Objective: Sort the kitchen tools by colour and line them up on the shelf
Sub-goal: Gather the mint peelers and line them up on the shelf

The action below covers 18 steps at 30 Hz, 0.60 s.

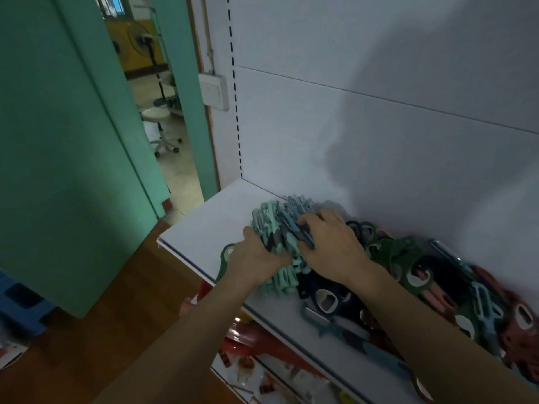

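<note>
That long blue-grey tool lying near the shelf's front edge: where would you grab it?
The blue-grey tool lies flat in front of the pile; I'd pinch its long handle from above, coming from the shelf's open front edge.
</note>
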### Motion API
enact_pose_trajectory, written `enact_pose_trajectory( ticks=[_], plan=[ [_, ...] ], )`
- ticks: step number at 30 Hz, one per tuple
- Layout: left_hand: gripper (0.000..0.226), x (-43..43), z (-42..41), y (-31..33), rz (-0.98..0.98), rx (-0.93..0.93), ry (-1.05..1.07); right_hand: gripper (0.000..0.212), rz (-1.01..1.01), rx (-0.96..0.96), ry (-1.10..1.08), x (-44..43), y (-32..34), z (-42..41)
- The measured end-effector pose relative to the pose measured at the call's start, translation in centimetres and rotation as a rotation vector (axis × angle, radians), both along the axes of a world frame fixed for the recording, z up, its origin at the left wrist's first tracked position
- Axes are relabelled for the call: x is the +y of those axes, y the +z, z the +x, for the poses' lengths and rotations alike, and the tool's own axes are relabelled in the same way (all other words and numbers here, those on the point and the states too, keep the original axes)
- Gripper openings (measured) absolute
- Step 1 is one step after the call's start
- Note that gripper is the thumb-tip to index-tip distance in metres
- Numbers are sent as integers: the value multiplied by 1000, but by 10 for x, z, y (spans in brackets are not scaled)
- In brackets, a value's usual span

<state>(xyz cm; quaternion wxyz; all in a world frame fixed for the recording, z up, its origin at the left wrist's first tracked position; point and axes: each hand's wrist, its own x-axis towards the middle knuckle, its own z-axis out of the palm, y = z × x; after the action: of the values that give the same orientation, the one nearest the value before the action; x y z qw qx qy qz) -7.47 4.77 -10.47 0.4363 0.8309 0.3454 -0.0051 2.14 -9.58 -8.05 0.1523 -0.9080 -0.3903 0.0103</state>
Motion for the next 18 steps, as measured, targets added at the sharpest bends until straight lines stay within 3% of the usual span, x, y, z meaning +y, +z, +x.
enact_pose_trajectory(
  ticks=[7,10,11,12,15,18],
  plan=[
    [101,19,14,5,-95,109,20,51,-92,-26,-72,-11,15,6],
    [43,22,13,7,-162,70,40,59,-204,4,-114,-14,23,10],
    [35,22,15,8,-174,56,39,59,-241,16,-126,-13,26,12],
    [39,20,16,10,-187,57,26,57,-277,36,-139,-9,28,14],
    [79,13,22,15,-137,88,-39,44,-368,87,-164,2,38,18],
    [76,13,26,16,-122,123,-58,29,-362,127,-190,5,42,24]
  ],
)
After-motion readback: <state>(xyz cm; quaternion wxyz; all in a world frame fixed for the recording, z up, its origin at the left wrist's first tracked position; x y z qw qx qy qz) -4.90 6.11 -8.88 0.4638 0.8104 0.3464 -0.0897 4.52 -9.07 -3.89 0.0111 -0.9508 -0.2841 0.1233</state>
